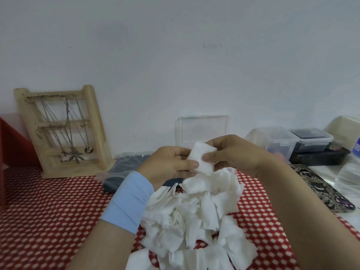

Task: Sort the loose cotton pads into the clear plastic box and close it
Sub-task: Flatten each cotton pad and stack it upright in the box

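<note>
A heap of loose white cotton pads point(196, 217) lies on the red patterned cloth in front of me. My left hand point(167, 164) and my right hand point(233, 151) hold a small stack of cotton pads point(202, 158) between them, above the far end of the heap. The left thumb presses on the stack's front; the right thumb and fingers pinch its right side. Behind my hands the clear plastic box point(202, 129) stands with its lid raised against the wall; its base is hidden by my hands.
A wooden jewellery stand point(64, 131) with necklaces leans at the back left. A dark item in a plastic bag point(124, 168) lies left of my hands. Clear lidded containers point(292, 143) and a patterned case point(321, 188) sit at the right. A red box edge point(11, 145) is far left.
</note>
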The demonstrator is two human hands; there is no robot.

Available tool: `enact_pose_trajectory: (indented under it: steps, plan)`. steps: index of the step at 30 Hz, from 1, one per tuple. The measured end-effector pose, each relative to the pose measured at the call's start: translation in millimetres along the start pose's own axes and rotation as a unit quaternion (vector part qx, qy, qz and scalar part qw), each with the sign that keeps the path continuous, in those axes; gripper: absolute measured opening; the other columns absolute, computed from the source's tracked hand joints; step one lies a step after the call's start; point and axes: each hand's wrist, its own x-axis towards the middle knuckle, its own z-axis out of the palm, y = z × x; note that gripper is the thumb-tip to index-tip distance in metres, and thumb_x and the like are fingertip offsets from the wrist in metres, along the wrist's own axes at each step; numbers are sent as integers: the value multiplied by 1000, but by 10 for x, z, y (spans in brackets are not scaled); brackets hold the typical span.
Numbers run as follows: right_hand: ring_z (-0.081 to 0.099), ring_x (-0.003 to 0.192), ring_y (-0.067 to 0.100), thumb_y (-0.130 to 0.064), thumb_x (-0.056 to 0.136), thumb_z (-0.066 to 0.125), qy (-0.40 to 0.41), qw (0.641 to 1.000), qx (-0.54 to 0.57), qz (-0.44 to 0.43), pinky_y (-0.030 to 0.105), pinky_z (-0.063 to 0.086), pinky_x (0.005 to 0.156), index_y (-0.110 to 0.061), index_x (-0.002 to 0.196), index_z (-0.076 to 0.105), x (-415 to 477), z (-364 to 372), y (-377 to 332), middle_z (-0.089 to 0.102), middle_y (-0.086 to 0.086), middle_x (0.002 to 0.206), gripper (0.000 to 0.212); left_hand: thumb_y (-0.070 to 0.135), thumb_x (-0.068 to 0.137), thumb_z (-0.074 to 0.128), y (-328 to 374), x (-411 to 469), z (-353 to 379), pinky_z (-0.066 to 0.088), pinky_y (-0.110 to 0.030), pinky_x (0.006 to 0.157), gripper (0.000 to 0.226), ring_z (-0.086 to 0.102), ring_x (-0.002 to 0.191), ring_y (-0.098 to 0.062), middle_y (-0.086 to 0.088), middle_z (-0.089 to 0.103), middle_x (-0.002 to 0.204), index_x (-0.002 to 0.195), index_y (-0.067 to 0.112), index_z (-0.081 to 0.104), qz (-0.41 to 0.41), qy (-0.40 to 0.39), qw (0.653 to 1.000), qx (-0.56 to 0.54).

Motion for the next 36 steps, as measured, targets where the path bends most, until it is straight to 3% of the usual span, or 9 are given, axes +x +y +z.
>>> enact_pose_trajectory:
  steps: [7, 11, 15, 18, 20, 23, 27, 32, 36]
  plan:
    - [74, 95, 28, -16, 94, 70, 17, 999, -21, 21, 36, 60, 84, -3, 111, 72, 199, -117, -270, 78, 13, 102, 22, 19, 96, 68, 287, 174, -104, 61, -34, 85, 25, 75, 100, -26, -13, 76, 108, 115, 4, 69, 20, 19, 1000, 10]
    - [75, 94, 26, -30, 96, 68, -6, 996, -79, 42, 37, 59, 83, -8, 112, 72, 373, -191, -403, 78, 8, 102, 27, 15, 92, 72, 323, 373, -135, 62, -30, 79, 19, 76, 94, -23, -13, 77, 104, 107, 4, 72, 45, 55, 997, 29]
    - [70, 87, 19, -30, 96, 67, 32, 983, -171, 55, 31, 55, 75, -12, 97, 75, 626, -263, -350, 77, 2, 94, 19, 19, 90, 75, 235, 651, -204, 62, -37, 84, 17, 75, 87, -23, -10, 77, 96, 103, 10, 71, 28, 101, 986, 133]
    - [69, 76, 19, -24, 95, 68, 91, 945, -305, 71, 29, 60, 65, -6, 95, 73, 862, -237, -194, 74, 9, 94, 19, 27, 89, 73, 95, 859, -313, 54, -37, 98, 23, 69, 103, -23, -3, 73, 107, 109, 16, 68, -6, 122, 942, 312]
    - [72, 71, 22, -24, 92, 69, 86, 917, -381, 77, 32, 62, 65, -1, 103, 72, 972, -161, -104, 75, 14, 96, 25, 25, 91, 70, 8, 957, -357, 51, -31, 95, 24, 67, 104, -25, -4, 69, 107, 113, 15, 69, -37, 104, 923, 367]
    - [63, 61, 22, -24, 89, 72, 66, 871, -478, 87, 30, 54, 56, -4, 82, 68, 1065, -16, -39, 68, 7, 75, 22, 19, 91, 64, -125, 1088, -380, 55, -35, 84, 9, 67, 82, -26, -11, 69, 89, 95, 12, 69, -79, 95, 910, 397]
    - [52, 59, 16, -15, 85, 72, 100, 803, -571, 138, 25, 38, 47, -14, 71, 48, 1235, 151, 64, 53, 1, 73, 28, 11, 86, 67, -268, 1246, -435, 59, -46, 91, 24, 74, 95, -32, -16, 75, 106, 107, -1, 73, -106, 87, 919, 369]
    - [54, 52, 14, -25, 95, 62, 47, 865, -435, 244, 25, 44, 52, -9, 81, 58, 1387, 304, 50, 62, 4, 73, 21, 6, 90, 64, -281, 1242, -439, 61, -44, 86, 16, 74, 91, -32, -14, 76, 98, 103, 0, 73, -105, 86, 941, 310]
    - [75, 72, 31, -34, 102, 53, 98, 949, -138, 266, 38, 62, 78, 1, 95, 62, 1434, 272, 44, 76, 18, 85, 37, 4, 93, 60, -286, 1240, -439, 60, -44, 89, 16, 74, 92, -33, -12, 76, 98, 104, 4, 72, -99, 93, 945, 297]
